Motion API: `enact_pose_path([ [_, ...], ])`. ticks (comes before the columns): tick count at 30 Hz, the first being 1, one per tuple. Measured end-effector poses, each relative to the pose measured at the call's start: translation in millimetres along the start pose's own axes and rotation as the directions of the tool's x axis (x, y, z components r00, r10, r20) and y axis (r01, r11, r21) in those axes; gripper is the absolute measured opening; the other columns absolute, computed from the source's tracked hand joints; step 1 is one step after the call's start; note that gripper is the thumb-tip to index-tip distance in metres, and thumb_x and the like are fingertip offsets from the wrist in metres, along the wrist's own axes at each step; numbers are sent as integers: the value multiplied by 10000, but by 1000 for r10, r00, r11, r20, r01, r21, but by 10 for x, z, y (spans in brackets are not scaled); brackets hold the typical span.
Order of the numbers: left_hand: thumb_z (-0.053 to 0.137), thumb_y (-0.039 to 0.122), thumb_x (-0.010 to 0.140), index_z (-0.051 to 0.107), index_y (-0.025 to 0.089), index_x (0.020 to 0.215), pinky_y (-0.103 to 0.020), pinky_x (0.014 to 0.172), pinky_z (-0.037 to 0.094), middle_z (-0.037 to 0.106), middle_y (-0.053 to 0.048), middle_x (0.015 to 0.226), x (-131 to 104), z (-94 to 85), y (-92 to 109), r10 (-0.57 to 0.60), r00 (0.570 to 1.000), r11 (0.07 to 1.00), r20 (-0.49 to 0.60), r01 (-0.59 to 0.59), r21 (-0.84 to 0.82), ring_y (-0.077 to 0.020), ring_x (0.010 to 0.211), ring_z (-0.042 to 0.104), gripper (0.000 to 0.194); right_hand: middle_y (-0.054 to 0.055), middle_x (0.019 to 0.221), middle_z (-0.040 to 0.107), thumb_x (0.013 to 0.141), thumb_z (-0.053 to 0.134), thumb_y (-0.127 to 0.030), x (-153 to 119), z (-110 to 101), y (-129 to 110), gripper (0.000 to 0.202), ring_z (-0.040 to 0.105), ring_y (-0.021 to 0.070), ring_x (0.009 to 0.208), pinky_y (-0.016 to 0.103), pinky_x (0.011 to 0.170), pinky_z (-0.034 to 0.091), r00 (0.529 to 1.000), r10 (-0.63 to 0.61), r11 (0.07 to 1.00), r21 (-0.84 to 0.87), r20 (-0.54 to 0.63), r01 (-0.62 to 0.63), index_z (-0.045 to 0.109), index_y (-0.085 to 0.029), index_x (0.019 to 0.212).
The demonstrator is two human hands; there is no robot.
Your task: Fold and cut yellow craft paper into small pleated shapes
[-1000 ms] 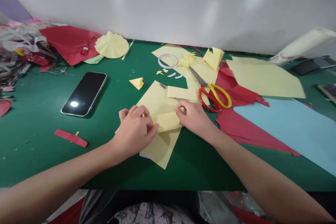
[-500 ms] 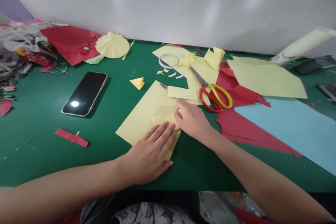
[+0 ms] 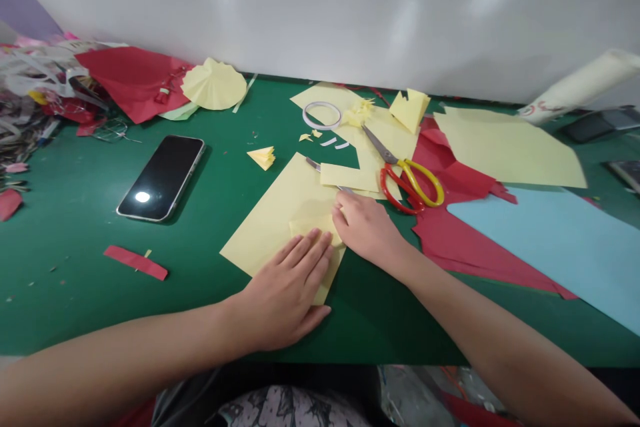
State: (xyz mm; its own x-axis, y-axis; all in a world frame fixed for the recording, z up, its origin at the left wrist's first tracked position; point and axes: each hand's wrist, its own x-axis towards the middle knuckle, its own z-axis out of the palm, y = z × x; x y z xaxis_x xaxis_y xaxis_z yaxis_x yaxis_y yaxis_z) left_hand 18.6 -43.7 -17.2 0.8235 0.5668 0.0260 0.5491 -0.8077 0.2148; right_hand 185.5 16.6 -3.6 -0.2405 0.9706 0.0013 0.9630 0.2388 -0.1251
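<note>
A pale yellow paper sheet (image 3: pixel 273 213) lies slantwise on the green table, with a smaller yellow piece (image 3: pixel 305 227) on top of it. My left hand (image 3: pixel 287 290) rests flat over both, fingers stretched out and pressing the small piece down. At that piece's right edge, my right hand (image 3: pixel 367 227) is closed with curled fingers; what they hold, if anything, is hidden. Just above it lies a yellow paper strip (image 3: pixel 347 177) across a slim grey tool (image 3: pixel 313 164), partly covered. Scissors (image 3: pixel 400 163) with one red and one yellow handle lie to the right, blades apart.
At left are a phone (image 3: pixel 163 177) and a red paper strip (image 3: pixel 136 262). Behind sit a tape ring (image 3: pixel 321 115), a folded yellow cone (image 3: pixel 263 158) and a pleated yellow disc (image 3: pixel 214 85). Red paper (image 3: pixel 450 240) and a blue sheet (image 3: pixel 555 233) cover the right side.
Almost nothing differs. My right hand has shifted very slightly at the small piece's edge; my left hand stays pressed in place.
</note>
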Motion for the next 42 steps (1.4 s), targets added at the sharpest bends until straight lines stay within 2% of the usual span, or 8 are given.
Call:
enact_pose_path([
  [3,248,447,840,147,72,1316,-409,1038,147,150,-124,1390,2,-10,-1,-24,1000,1000,12,24,-14,-279,1276,35,614,38,671,542,770,363,-162,3,1,0,133,481,137,595,252,506,243,1000,-8,1000,-17,-1,8,489,-156,730],
  [8,332,502,790,169,145,1319,-531,992,140,164,-113,1388,-2,-32,11,-114,993,993,24,115,-16,-385,1249,7,658,48,692,560,772,361,-164,9,18,2,130,501,147,603,252,504,251,1000,-9,1000,1,-14,9,482,-161,725],
  [14,319,513,792,173,153,1317,-526,992,142,157,-108,1389,-7,-38,12,-118,992,993,34,118,-6,-388,1247,-8,653,18,691,559,751,417,-196,0,-45,41,35,508,128,628,226,539,309,996,83,961,268,-15,-76,444,-176,742],
  [17,310,519,793,163,153,1318,-523,993,143,162,-105,1388,-9,-37,10,-118,992,993,38,118,2,-390,1245,-9,657,-3,660,534,740,433,-201,-24,-81,64,20,473,102,557,215,521,313,995,93,945,317,-20,-82,433,-181,735],
  [22,295,521,799,167,158,1317,-521,991,149,167,-99,1388,-12,-33,12,-118,993,993,30,118,2,-381,1249,0,645,3,647,537,735,427,-158,-51,-67,70,32,493,123,620,225,561,325,997,73,966,250,-23,-65,446,-177,716],
  [28,299,522,800,177,153,1313,-520,987,156,185,-104,1382,-14,-19,11,-112,994,994,-5,112,16,-379,1251,16,644,39,766,585,771,384,-145,-68,-21,39,87,526,150,696,238,565,317,997,71,987,147,-11,-69,464,-175,790],
  [35,306,529,795,183,155,1312,-513,992,150,174,-105,1385,-16,-17,15,-126,992,992,7,126,16,-381,1250,18,650,29,765,572,778,364,-110,-77,-1,38,115,523,142,647,238,515,276,1000,28,997,67,-13,-27,448,-174,821],
  [42,309,531,793,178,160,1313,-513,991,147,163,-115,1386,-15,-1,14,-128,992,992,3,128,9,-383,1250,9,652,31,779,576,779,368,-105,-77,2,28,111,529,141,653,239,507,268,999,29,997,69,-14,-28,444,-171,824],
])
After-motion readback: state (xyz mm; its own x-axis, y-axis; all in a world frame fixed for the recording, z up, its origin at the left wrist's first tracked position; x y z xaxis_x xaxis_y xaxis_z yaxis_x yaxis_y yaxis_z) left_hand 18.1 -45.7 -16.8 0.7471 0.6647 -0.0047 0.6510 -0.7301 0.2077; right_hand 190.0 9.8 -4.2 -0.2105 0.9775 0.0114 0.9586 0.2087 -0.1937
